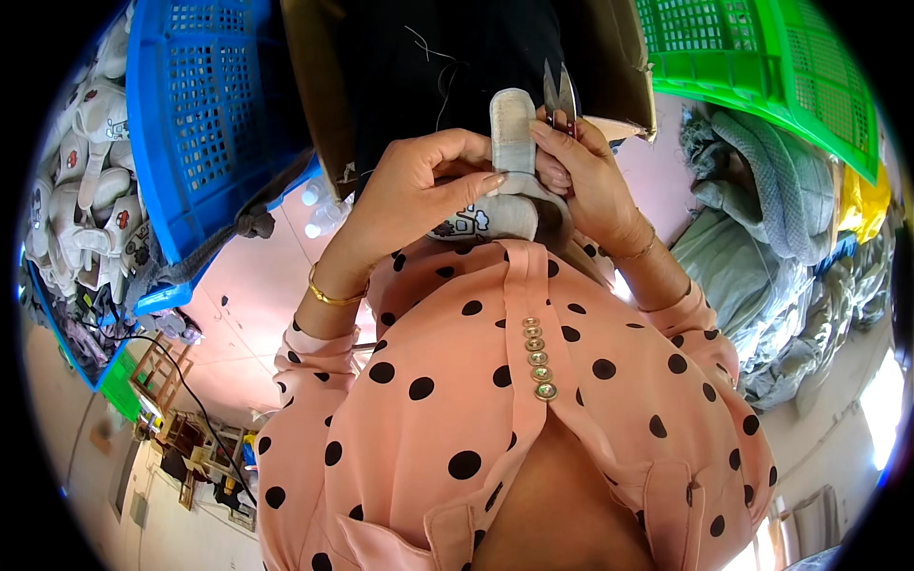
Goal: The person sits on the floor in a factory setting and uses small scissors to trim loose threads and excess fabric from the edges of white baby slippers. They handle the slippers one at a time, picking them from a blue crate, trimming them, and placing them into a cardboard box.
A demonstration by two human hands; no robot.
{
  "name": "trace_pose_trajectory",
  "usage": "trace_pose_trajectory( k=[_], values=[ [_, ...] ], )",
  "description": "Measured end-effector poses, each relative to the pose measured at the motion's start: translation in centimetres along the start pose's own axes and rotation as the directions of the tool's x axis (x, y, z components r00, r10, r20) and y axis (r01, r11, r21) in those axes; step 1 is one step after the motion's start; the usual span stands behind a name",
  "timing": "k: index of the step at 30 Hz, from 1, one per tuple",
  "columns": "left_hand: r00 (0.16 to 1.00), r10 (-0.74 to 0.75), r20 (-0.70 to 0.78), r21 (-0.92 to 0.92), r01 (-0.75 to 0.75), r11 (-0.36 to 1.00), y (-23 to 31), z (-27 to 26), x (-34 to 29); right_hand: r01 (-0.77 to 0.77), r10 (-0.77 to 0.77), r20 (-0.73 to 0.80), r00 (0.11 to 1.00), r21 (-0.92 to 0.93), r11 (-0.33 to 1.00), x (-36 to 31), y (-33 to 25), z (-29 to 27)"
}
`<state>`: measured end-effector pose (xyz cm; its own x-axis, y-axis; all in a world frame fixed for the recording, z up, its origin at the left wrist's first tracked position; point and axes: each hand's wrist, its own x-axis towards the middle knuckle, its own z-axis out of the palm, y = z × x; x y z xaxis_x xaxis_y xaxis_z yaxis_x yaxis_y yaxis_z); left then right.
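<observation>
A pale grey cloth shoe upper (505, 219) with a dark cartoon print lies close against my front. Its rounded strap (515, 119) points up and away from me. My left hand (424, 186) is closed on the upper, thumb and fingers pinching it at the base of the strap. In my right hand (590, 181) is a small pair of scissors (562, 93), the blades pointing away from me and slightly apart. The fingertips of that hand also touch the strap's right side. Its lower fingers are partly hidden behind the upper.
A cardboard box (614, 62) stands beyond my hands, beside dark cloth with loose threads. At left, a blue plastic basket (211, 105) borders a heap of similar shoe uppers (90, 181). A green basket (809, 86) and grey fabric piles (752, 266) are at right.
</observation>
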<state>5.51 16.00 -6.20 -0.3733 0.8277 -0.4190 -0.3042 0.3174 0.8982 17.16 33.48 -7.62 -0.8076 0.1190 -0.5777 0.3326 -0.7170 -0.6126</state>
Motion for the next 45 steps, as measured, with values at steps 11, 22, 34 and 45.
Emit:
trace_pose_trajectory(
  k=[11, 22, 34, 45],
  values=[
    [0.972, 0.047, -0.232, -0.045, -0.059, 0.997, -0.1, 1.2, 0.3, 0.12, -0.12, 0.0, 0.993, -0.065, 0.991, -0.1, 0.8, 0.2],
    [0.831, 0.483, -0.276, 0.636, -0.218, 0.74, -0.6, 1.7, 0.8, 0.365, -0.406, 0.049, 0.913, -0.546, 0.755, 0.9, 1.4, 0.6],
    [0.909, 0.186, -0.374, 0.044, -0.183, 0.982, -1.6, 0.6, 1.3, 0.069, -0.067, -0.031, 0.997, 0.087, 0.994, 1.5, 1.3, -0.4],
    [0.953, 0.124, -0.276, 0.096, -0.101, 0.99, 0.2, 0.1, 2.2, 0.12, -0.12, 0.009, 0.993, 0.055, 0.991, 1.6, 1.8, -0.6]
  ],
)
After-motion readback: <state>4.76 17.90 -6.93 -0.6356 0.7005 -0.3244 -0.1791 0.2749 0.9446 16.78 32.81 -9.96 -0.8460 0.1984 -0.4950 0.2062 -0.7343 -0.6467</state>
